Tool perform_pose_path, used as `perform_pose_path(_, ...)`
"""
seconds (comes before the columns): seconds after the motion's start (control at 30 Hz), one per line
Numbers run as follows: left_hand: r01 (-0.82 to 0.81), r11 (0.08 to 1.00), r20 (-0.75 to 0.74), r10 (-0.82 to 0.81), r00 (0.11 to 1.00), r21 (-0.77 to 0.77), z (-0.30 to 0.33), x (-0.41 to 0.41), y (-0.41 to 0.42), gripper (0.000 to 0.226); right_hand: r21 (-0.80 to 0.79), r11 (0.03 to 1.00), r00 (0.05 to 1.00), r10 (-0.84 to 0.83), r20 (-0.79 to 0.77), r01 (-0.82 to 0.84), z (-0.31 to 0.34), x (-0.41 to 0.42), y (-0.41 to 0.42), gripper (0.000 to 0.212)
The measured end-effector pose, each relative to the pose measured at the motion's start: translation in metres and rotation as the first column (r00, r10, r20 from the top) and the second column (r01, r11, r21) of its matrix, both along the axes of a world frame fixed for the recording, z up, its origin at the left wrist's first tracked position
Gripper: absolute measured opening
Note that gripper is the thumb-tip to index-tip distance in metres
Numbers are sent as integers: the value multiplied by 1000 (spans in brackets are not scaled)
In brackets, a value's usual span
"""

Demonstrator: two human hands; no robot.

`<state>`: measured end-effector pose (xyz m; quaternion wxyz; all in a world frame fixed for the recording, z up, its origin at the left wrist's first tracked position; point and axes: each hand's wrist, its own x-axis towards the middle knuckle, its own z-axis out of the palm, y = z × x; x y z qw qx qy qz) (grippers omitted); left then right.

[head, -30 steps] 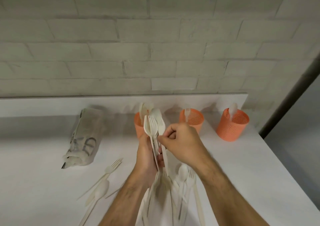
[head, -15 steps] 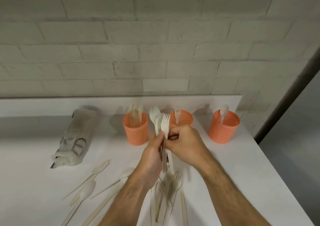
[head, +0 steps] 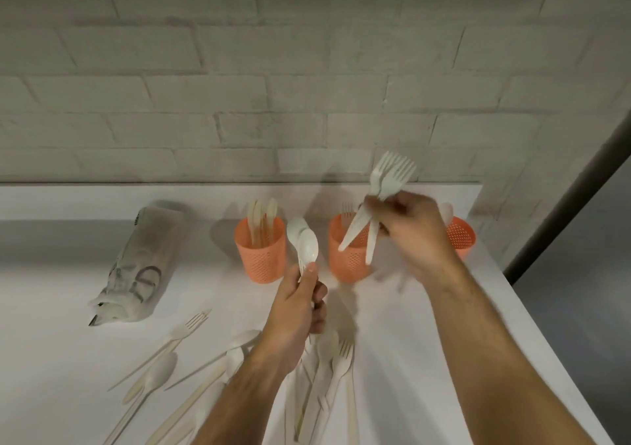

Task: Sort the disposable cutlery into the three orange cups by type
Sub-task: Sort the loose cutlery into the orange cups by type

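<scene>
Right hand (head: 415, 236) pinches a small bunch of forks (head: 386, 188). Long axis tilted: tines up toward 1 o'clock, handle ends down toward 7 o'clock, hanging over the mouth of the middle cup (head: 348, 250). Fingers curled tight round the handles; hand slightly blurred.

Left hand (head: 295, 311) grips spoons (head: 304, 243) by the handles, thumb pressed on the necks, other fingers wrapped. Long axis near upright, bowls up toward 12 o'clock, leaning a little to 11. The bowls sit in front of the gap between left cup (head: 261, 255) and middle cup.

Left cup holds knives (head: 262, 217), upright, tips at 12 o'clock. Middle cup shows one fork's tines at its rim. Right cup (head: 461, 240), mostly hidden behind the right hand, has a spoon bowl showing above it.

Loose cutlery (head: 327, 369) lies flat on the table (head: 68, 359) at 6 to 8 o'clock of the left hand, handles mostly running toward the near edge; a fork (head: 186, 328) points its tines to 1 o'clock, a spoon (head: 160, 374) lies beside it.

A crumpled printed bag (head: 143, 267) lies at 9 o'clock of the cups. Table white, set against a pale brick wall (head: 307, 86); a dark vertical strip stands at the far right.
</scene>
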<state>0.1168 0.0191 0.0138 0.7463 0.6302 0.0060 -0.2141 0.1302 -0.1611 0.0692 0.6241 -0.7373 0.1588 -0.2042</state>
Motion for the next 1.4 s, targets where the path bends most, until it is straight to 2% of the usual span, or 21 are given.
perform_pose_path(0.1, -8, 1000, -43, 8, 999, -18, -1, 3, 2, 26, -213, 967, 990, -135, 30, 138, 4, 33, -21, 24)
perform_pose_path(0.23, -2, 983, -164, -29, 986, -182, 2, 5, 4, 21, -385, 916, 983, -159, -90, 113, -12, 62, -23, 28)
perform_pose_path(0.37, -25, 982, -104, 6, 995, -185, 1, 7, 6, 22, -401, 916, 969, -106, -221, 9, -25, 66, -21, 22)
perform_pose_path(0.4, -40, 985, -88, 25, 996, -166, 1, 7, 5, 23, -380, 925, 965, -100, -244, 0, -26, 63, -22, 29)
perform_pose_path(0.47, -67, 990, -58, 60, 997, -125, 0, 8, 3, 23, -421, 906, 967, -135, -216, 32, -26, 53, -21, 37)
perform_pose_path(0.53, -83, 992, -22, 81, 996, -94, -1, 8, 1, 21, -458, 886, 980, -150, -131, 74, -21, 39, -15, 27)
perform_pose_path(0.6, -90, 994, 9, 91, 996, -58, -1, 8, -3, 20, -352, 936, 993, -36, -108, -5, -15, 23, -6, 15)
perform_pose_path(0.63, -87, 995, 16, 88, 996, -43, -1, 7, -5, 20, -267, 957, 987, 82, -135, -116, -13, 15, 0, 12)
perform_pose_path(0.7, -75, 997, 15, 75, 997, -35, 1, 6, -9, 21, -107, 918, 909, 354, -221, -383, -11, -1, 10, 6)
perform_pose_path(0.77, -63, 998, 24, 63, 998, -31, 4, 3, -12, 24, -39, 864, 842, 478, -251, -502, -11, -14, 17, 8)
perform_pose_path(0.9, 2, 1000, 80, -1, 997, -15, 9, -5, -20, 27, -29, 894, 875, 431, -220, -448, -13, -26, 15, 11)
perform_pose_path(1.0, 64, 998, 113, -62, 992, -11, 10, -12, -29, 27, 64, 891, 870, 453, -194, -449, -10, -38, 7, 11)
perform_pose_path(1.13, 171, 985, 154, -172, 973, 20, 3, -25, -45, 28, 139, 954, 950, 285, -130, -267, -8, -50, -12, 17)
perform_pose_path(1.3, 262, 965, 179, -258, 949, 0, -2, -36, -68, 26, 62, 980, 974, 197, -114, -191, -11, -66, -30, 18)
perform_pose_path(1.4, 257, 966, 173, -255, 951, 15, -1, -37, -81, 29, 8, 989, 982, 145, -120, -145, -14, -73, -39, 12)
